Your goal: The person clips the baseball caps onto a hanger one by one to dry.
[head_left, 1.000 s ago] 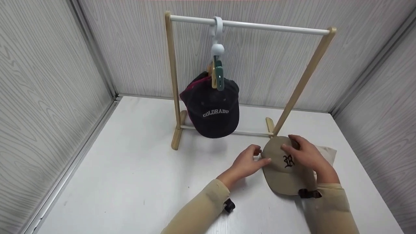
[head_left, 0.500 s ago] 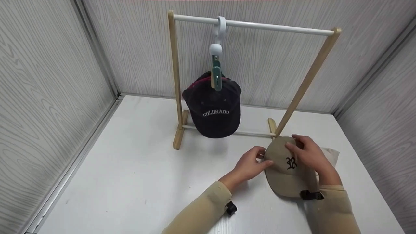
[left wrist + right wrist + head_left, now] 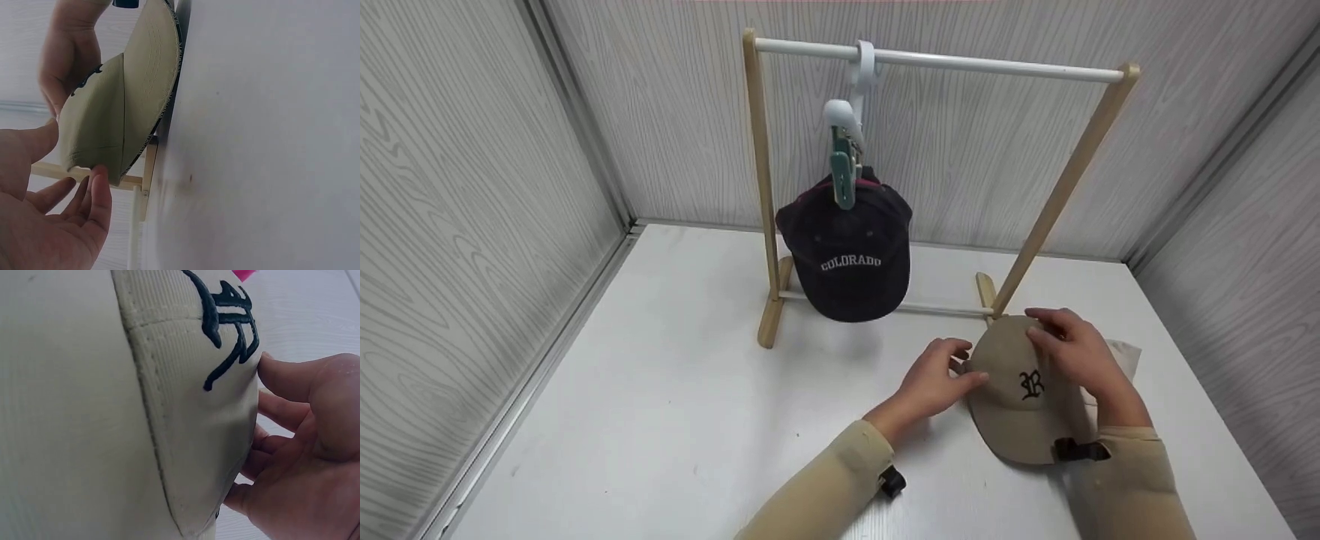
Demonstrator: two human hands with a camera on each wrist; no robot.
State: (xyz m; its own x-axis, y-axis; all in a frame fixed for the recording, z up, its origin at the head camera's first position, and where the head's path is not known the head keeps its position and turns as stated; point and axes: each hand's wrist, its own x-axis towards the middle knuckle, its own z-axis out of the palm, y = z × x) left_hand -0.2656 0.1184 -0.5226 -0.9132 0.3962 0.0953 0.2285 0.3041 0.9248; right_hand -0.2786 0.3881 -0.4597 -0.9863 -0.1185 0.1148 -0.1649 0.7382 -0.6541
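A beige baseball cap with a black embroidered letter is at the right of the table, brim toward me. My left hand holds the cap's left side; in the left wrist view its thumb is against the crown and its fingertips are at the lower edge. On the other side, my right hand grips the crown. The right wrist view shows the thumb on the fabric near the embroidery, the other fingers along the far side. A dark "COLORADO" cap hangs from a green clip.
A small rack with wooden legs and a white top rail stands at the back. From the rail hangs a white hook. Some pale cloth lies behind my right hand. Panelled walls enclose the table.
The hanging dark cap and its clip have turned, the clip moving left. The beige cap's brim and embroidery have shifted slightly toward me. Both hands stay on the cap with little movement.
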